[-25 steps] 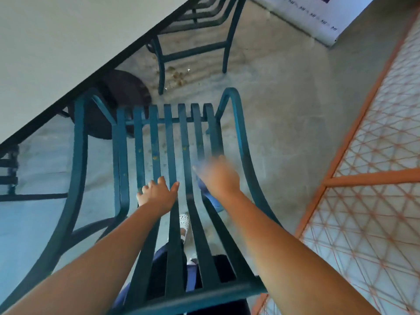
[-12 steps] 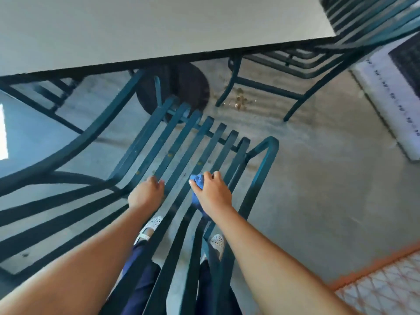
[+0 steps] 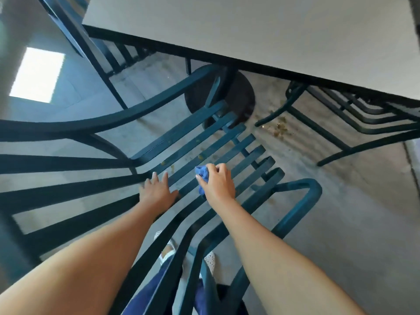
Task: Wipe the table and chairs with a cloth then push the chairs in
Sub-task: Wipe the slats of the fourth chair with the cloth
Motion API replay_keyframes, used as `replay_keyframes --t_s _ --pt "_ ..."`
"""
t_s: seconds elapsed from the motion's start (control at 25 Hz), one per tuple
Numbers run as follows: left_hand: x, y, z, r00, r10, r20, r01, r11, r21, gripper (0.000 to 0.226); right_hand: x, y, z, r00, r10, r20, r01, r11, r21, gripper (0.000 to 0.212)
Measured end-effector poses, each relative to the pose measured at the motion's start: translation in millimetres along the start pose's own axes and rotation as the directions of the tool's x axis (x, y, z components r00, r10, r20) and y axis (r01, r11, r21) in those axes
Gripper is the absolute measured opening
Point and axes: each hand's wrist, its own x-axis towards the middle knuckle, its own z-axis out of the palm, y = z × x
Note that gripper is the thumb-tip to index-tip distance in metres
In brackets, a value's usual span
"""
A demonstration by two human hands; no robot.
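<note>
So the big pale table (image 3: 261, 30) is sitting well beyond both sets of fingertips, its dark edge running across the top. Under the hands, a teal slatted chair (image 3: 181, 142) is taking up most of the view, seat slats running out ahead of the fingers toward the table. Another chair (image 3: 354, 123) is tucked under the table, off past the right fingers. The left hand (image 3: 156, 193) is lying flat on a slat, fingers straight and holding nothing. The right hand (image 3: 218, 183) is gripping a bunched blue cloth (image 3: 202, 176), fingers curled round it, pressing it on the slats just beside the left fingertips.
</note>
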Motion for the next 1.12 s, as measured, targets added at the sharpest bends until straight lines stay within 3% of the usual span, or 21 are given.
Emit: replay_keyframes --t_s 0.32,0.48,0.68,0.76,0.88,1.04,1.12 --pt "42 -5 11 0.995 -0.045 -0.084 0.045 0.999 0.005 0.078 59 -22 48 0.983 -0.180 0.024 0.182 0.976 -0.121 0.056" --pt "71 -16 22 0.982 -0.137 -0.127 0.134 0.990 -0.037 0.083 95 -29 64 0.951 -0.304 0.063 0.303 0.953 0.026 0.053" --pt "103 -23 38 0.951 -0.240 -0.196 0.217 0.967 -0.132 0.101 137 -39 82 0.820 -0.572 0.039 0.541 0.794 0.278 0.052" --pt "119 -23 41 0.939 -0.277 -0.206 0.237 0.951 -0.200 0.105 155 -45 100 0.769 -0.616 0.171 0.591 0.787 0.180 0.061" --pt "134 -21 46 0.924 -0.298 -0.239 0.251 0.945 -0.207 0.097 170 -52 130 0.709 -0.540 0.453 0.648 0.752 -0.119 0.070" --pt "144 -18 53 0.906 -0.277 -0.319 0.242 0.959 -0.147 0.091 179 -54 148 0.660 -0.555 0.506 0.731 0.631 -0.262 0.068" --pt "145 -20 53 0.903 -0.281 -0.324 0.229 0.955 -0.188 0.095 181 -62 151 0.598 -0.613 0.516 0.793 0.546 -0.271 0.073"
